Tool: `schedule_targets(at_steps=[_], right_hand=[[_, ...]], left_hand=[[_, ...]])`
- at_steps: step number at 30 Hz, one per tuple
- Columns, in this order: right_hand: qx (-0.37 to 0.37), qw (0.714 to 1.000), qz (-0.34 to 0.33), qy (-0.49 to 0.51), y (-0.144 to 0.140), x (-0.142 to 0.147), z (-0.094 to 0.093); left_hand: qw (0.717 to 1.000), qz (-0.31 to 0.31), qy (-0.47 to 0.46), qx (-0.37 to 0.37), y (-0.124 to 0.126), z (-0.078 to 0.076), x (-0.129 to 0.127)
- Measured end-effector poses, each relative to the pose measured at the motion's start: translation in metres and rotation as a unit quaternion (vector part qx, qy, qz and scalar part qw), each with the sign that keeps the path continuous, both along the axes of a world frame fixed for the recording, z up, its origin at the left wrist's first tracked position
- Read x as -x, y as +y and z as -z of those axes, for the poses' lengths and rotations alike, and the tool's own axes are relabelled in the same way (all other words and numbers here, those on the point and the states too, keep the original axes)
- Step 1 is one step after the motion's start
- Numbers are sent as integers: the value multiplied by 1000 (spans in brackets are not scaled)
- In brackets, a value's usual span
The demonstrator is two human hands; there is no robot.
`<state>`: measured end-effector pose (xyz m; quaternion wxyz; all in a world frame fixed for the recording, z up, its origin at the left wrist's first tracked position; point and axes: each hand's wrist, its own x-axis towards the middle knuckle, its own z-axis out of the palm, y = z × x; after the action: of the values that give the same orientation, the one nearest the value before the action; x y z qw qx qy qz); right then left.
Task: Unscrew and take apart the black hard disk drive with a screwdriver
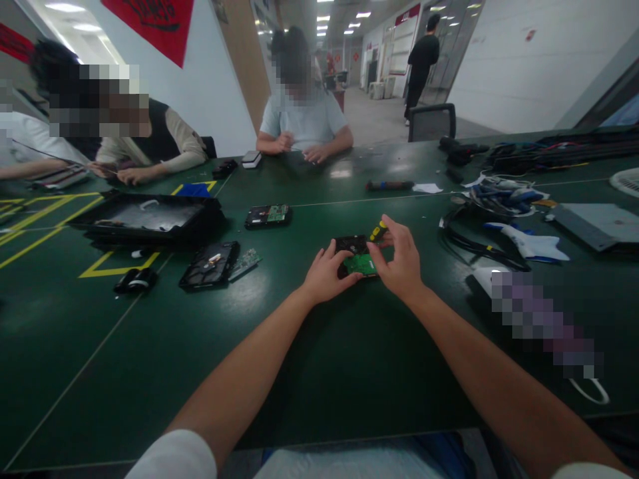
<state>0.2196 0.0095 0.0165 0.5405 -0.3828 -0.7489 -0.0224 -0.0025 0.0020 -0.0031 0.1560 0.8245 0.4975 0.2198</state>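
A hard drive (367, 265) lies on the green table in front of me, its green circuit board facing up. My left hand (325, 274) grips its left side, with the thumb along the near edge and the fingers over the far left. Between the fingertips of my right hand (400, 263) is a small screwdriver with a yellow and black handle (378, 231), held tilted over the drive's right part. The screwdriver's tip cannot be made out.
Another hard drive (268, 215) lies beyond my left hand. To the left are an opened black drive case (210, 265), a metal piece (244, 265) and black trays (150, 216). Cables (479, 243), a grey metal box (599, 223) and a pouch (542, 319) lie right. People sit opposite.
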Motion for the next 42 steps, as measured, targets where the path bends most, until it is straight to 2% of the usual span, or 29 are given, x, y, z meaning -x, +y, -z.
schedule_targets(at_steps=[15,42], right_hand=[[16,1000,3,9,-1,1,-1],[2,1000,1,13,0,2,-1]], left_hand=[[1000,-5,2,7,0,-1,0],[1000,-4,-2,-3,1,3,0]])
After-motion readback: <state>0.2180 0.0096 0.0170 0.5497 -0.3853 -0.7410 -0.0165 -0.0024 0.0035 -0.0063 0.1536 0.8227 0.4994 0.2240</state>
